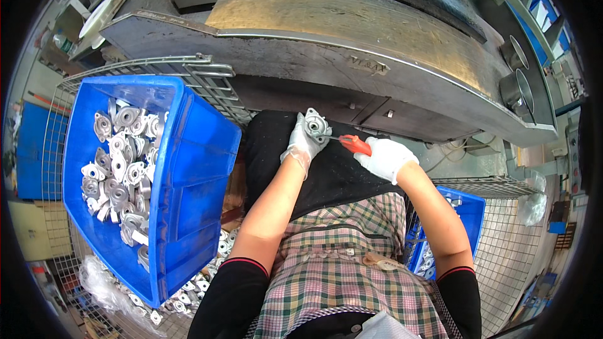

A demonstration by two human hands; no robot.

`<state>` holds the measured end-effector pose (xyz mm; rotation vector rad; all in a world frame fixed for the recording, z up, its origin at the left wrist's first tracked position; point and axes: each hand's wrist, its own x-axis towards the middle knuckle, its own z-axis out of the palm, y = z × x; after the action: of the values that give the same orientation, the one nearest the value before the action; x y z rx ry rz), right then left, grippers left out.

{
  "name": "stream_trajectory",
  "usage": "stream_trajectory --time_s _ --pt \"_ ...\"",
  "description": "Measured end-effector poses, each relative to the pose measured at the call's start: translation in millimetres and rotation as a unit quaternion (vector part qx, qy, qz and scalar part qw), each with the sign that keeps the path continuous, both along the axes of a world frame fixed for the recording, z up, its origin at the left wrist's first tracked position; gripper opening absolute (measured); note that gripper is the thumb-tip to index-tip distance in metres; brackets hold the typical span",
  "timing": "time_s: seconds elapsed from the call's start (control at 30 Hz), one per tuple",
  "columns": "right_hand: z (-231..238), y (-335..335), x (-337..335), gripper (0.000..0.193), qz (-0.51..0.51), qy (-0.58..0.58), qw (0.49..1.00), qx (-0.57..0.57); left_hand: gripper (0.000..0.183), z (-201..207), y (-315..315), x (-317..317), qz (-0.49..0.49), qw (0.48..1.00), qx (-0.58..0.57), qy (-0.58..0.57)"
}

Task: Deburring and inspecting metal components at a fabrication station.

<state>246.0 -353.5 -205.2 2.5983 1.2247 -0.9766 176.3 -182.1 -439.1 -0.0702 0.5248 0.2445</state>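
My left hand (301, 145), in a white glove, is closed around a silver-grey cast metal part (316, 125) with a round hollow middle and lugs at its rim. My gloved right hand (385, 159) grips a tool with a red handle (357, 145) and a thin metal shaft. The shaft points left, and its tip is at the lower right edge of the casting; whether it touches or enters a hole there, I cannot tell. Both hands are above my lap, over black cloth. The fingertips under the casting are hidden.
A tilted blue bin (196, 169) of similar castings (119, 166) stands at my left on a wire cage, with more castings below. Another blue bin (468, 215) is at my right by a wire mesh basket (512, 229). Ahead is a metal workbench (289, 47) with metal cups (516, 88).
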Motion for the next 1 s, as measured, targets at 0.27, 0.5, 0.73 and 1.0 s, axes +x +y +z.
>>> stream_trajectory --time_s 0.27,0.5,0.73,1.0 --pt "-8 1 9 0.044 0.010 -0.005 1.000 -0.003 0.045 -34 6 -18 -0.265 0.189 0.925 0.196" --pt "-12 5 9 0.045 0.017 0.003 1.000 0.002 0.036 27 5 -29 -0.297 -0.062 0.918 0.255" --pt "-9 9 9 0.045 0.023 0.010 1.000 -0.015 0.040 45 2 -28 -0.349 -0.068 0.904 0.238" --pt "-14 9 10 0.043 0.036 0.006 0.999 -0.007 0.043 29 4 -29 -0.358 -0.066 0.896 0.255"
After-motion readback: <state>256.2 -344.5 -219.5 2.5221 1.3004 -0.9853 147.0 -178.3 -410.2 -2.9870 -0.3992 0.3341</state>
